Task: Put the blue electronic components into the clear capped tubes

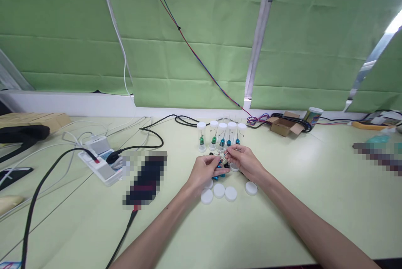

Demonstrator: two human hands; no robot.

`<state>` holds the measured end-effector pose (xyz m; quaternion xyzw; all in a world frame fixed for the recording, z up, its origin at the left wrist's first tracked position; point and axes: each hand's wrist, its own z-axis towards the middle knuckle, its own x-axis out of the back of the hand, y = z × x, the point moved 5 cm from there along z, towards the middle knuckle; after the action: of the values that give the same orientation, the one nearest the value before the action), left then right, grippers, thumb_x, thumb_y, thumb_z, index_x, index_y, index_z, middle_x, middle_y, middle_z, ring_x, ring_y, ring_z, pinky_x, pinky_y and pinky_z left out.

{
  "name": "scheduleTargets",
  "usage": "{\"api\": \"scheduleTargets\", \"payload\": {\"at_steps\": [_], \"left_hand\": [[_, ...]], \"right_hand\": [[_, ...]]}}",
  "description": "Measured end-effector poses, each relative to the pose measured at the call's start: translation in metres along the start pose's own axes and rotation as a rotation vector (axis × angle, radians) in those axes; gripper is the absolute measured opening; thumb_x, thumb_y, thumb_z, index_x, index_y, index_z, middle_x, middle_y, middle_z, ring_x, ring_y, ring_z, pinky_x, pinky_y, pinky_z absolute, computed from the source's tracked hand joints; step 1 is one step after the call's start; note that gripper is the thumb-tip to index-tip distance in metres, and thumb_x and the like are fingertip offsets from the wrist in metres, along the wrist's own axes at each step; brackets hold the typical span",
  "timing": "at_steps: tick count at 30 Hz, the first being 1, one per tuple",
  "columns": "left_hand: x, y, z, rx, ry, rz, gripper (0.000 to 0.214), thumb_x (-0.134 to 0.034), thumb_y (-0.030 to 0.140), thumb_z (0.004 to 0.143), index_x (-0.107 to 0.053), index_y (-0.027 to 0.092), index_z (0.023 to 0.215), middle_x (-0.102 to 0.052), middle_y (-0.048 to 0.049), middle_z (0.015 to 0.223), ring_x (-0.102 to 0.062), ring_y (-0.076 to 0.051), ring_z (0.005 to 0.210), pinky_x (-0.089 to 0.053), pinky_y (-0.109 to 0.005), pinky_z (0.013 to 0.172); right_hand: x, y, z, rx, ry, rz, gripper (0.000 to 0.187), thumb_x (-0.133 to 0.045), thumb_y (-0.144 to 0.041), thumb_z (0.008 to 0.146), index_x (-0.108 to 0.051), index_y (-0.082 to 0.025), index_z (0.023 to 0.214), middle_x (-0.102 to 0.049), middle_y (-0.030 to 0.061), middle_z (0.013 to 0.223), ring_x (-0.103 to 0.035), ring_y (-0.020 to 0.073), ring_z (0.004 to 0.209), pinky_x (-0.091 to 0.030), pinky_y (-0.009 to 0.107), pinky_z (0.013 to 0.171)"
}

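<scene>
The left hand (203, 170) and the right hand (246, 161) are facing each other over the pale yellow-green worktop (329, 177), both pinching a thin silvery piece (223, 156), too small to identify. Just beyond, five clear cylindrical tubes (222, 135) with white tops are standing close together. Flat round white lids (230, 194) are lying nearer. Rightward the worktop is spreading widely; its far edge is meeting the white sill (176, 112).

On the table (301, 218), a row of tubes (222, 135) stands just behind my left hand (205, 169) and right hand (245, 161), with loose lids (219, 190) lying nearer me. A power strip (103, 172) lies well to my left; behind and right of the tubes, a box (282, 127) sits beside a canister (313, 117).
</scene>
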<state>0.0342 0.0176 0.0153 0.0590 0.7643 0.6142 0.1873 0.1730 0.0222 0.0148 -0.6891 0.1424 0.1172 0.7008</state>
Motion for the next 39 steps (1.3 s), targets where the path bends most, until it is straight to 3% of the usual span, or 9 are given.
{"api": "scheduleTargets", "payload": {"at_steps": [14,30,39], "left_hand": [[0.001,-0.001,0.002,-0.013,0.004,0.0,0.015,-0.062,0.024,0.084,-0.065,0.01,0.082,-0.071,-0.0109,0.085,-0.072,-0.02,0.075,-0.058,-0.027,0.078],[0.001,0.0,0.002,-0.021,0.025,-0.012,0.012,-0.06,0.02,0.086,-0.063,0.009,0.084,-0.071,-0.012,0.087,-0.072,-0.021,0.076,-0.058,-0.028,0.078],[0.001,0.001,0.002,-0.032,0.022,-0.018,0.012,-0.061,0.02,0.085,-0.061,0.009,0.081,-0.071,-0.0124,0.088,-0.072,-0.022,0.076,-0.058,-0.031,0.079]], "right_hand": [[0.001,0.004,0.0,-0.05,-0.004,0.073,0.023,-0.082,-0.029,0.064,-0.065,-0.014,0.068,-0.066,0.0031,0.072,-0.06,0.0094,0.063,-0.053,0.02,0.065],[0.001,0.01,0.003,-0.144,0.023,0.187,0.01,-0.068,-0.008,0.078,-0.065,-0.01,0.068,-0.066,0.006,0.071,-0.064,0.0086,0.066,-0.055,0.013,0.065],[-0.002,0.006,0.0,-0.095,0.004,0.178,0.014,-0.077,-0.017,0.071,-0.064,-0.012,0.07,-0.066,0.0047,0.072,-0.063,0.0086,0.067,-0.054,0.015,0.067]]}}
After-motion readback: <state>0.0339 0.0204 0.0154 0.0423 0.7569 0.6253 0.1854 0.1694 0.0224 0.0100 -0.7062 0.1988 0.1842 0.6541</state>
